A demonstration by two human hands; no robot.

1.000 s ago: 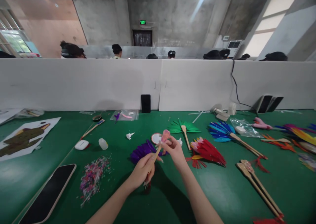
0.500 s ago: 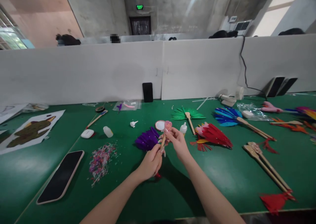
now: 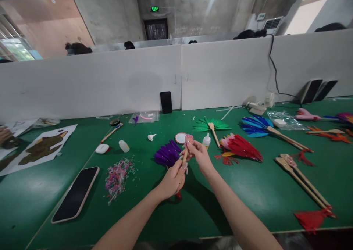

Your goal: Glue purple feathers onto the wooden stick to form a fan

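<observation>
**Two hands hold a little pink-topped stick**

Head camera: The left hand [image 3: 172, 180] is closed tight round the low part of a thin wooden stick with a pink sparkly top [image 3: 185, 155]. The right hand [image 3: 200, 156] pinches the stick just under the pink top with its fingertips. The stick stands almost straight up over the green table [image 3: 248, 202], just beside a purple feather fan [image 3: 166, 156].

There is bare green room in front of the hands and on the right, up to two long wooden sticks [image 3: 300, 180]. The table's near edge runs along the bottom right. A black phone in a pink case [image 3: 75, 194] lies well off to the left.

The stick's low end hides inside the left hand. A small red bit pokes out under that hand, and I cannot tell what it is.

Half a second ago the hands and stick were in about the same spot. What looks like another person's hand [image 3: 4, 134] now shows at the far left edge.
</observation>
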